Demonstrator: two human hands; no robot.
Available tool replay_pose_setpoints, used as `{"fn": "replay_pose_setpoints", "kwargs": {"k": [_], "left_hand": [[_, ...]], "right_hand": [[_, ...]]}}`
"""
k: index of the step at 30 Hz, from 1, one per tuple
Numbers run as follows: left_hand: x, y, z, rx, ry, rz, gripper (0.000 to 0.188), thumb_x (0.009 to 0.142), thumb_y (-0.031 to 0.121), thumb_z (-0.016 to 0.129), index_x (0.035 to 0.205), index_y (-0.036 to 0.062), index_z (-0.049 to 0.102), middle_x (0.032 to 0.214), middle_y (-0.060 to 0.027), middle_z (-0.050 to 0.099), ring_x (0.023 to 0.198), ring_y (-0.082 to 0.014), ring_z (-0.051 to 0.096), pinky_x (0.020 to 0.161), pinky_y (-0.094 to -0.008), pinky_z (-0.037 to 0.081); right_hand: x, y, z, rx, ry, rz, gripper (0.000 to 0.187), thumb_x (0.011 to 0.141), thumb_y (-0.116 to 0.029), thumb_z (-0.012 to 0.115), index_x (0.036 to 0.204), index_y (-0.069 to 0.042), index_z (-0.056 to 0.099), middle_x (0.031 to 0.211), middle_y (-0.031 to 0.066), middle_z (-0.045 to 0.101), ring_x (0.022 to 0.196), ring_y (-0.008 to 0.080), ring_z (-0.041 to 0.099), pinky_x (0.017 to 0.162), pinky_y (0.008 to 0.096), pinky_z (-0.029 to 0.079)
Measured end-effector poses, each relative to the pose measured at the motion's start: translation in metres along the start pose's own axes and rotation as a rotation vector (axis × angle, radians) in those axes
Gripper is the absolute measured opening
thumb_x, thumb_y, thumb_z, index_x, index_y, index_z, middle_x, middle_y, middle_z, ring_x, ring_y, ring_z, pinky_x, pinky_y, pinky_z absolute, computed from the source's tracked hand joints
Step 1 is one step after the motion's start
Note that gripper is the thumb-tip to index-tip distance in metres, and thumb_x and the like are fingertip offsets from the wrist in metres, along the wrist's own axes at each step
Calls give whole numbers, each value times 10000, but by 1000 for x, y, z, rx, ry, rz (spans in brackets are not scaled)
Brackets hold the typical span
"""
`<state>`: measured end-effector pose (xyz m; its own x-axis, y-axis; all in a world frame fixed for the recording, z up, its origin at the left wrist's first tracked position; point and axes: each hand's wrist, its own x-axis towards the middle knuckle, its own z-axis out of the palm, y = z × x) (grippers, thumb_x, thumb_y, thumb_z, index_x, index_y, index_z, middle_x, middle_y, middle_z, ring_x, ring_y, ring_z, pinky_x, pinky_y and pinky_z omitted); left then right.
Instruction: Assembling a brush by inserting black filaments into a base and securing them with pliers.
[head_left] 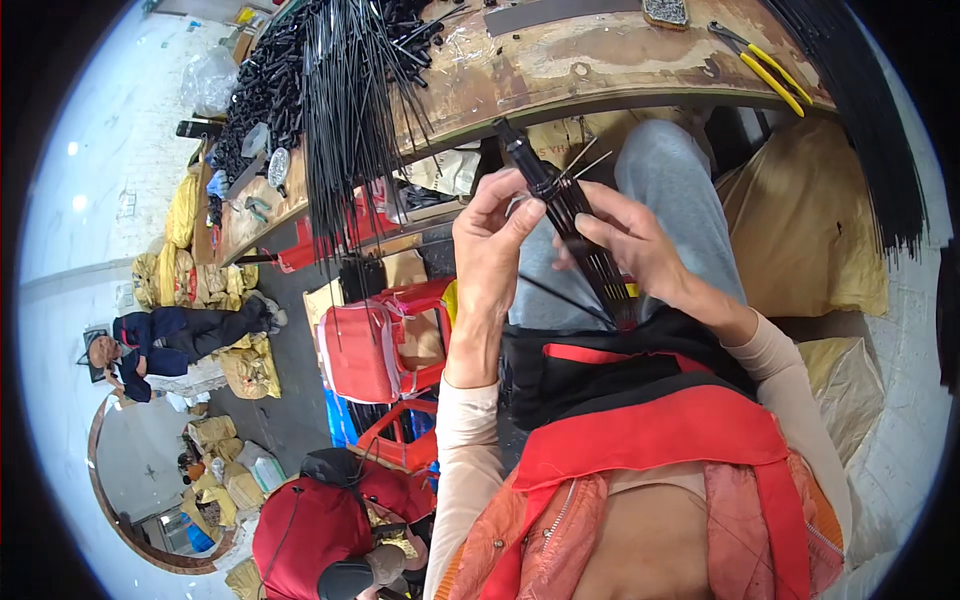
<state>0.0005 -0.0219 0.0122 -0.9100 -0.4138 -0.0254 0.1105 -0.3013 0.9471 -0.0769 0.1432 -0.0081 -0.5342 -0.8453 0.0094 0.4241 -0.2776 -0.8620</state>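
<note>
Widest free path we see: straight up from the hands (490, 225) (645, 245), over the front edge, onto the middle of the surface (510, 75), between the left rod bundle (345, 110) and the yellow-handled pliers (765, 72). Pliers' handles reach that edge. The gap between the hands is taken by the black rod piece (537, 175), thin rods poking out rightward. Leftward we get some room, then the left rod bundle hangs like a curtain, red stool (358, 352) near the forearm. Rightward: raised knee (660, 165) crowds in; farther off, the right rod bundle (880, 150) hangs down.
</note>
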Motion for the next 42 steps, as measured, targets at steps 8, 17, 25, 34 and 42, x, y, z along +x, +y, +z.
{"fn": "replay_pose_setpoints", "kwargs": {"k": [8, 17, 25, 34, 42], "left_hand": [[-6, 19, 14, 5, -33, -54, 286, 879, -8, 616, 1163, -21, 587, 1061, -63, 639, 974, -131, 599, 870, -263, 481], [18, 13, 12, -150, -159, -52, 363, 883, 33, 644, 1229, -26, 551, 1125, -93, 635, 1002, -181, 619, 930, -304, 473], [30, 13, 14, -177, -194, -81, 419, 876, 114, 683, 1241, -17, 524, 1064, -85, 635, 903, -204, 644, 681, -324, 550], [34, 15, 2, -159, -214, -123, 471, 867, 152, 697, 1247, -35, 491, 1058, -116, 604, 804, -223, 659, 587, -336, 581], [33, 11, -11, -173, -244, -139, 366, 911, 71, 609, 1240, -35, 487, 1051, -121, 598, 787, -214, 658, 591, -326, 578]], "right_hand": [[-4, -3, 9, 8, 39, -80, 274, 964, -86, 551, 1214, -35, 450, 1020, 50, 595, 911, 95, 587, 820, 247, 483], [10, -7, -5, -112, 88, -167, 151, 959, -50, 534, 1100, 3, 536, 1006, 33, 603, 927, 79, 583, 828, 240, 479], [24, -5, -17, 73, -2, -85, 139, 962, -52, 523, 1083, 12, 543, 956, 39, 620, 897, 95, 606, 819, 244, 491], [35, -1, -23, 188, -89, 16, 108, 951, -48, 547, 1045, 5, 550, 936, 53, 639, 855, 112, 641, 740, 224, 522], [38, 8, -25, 342, -113, 42, 122, 938, -30, 563, 1051, 16, 571, 956, 80, 649, 884, 134, 647, 787, 256, 529]]}}
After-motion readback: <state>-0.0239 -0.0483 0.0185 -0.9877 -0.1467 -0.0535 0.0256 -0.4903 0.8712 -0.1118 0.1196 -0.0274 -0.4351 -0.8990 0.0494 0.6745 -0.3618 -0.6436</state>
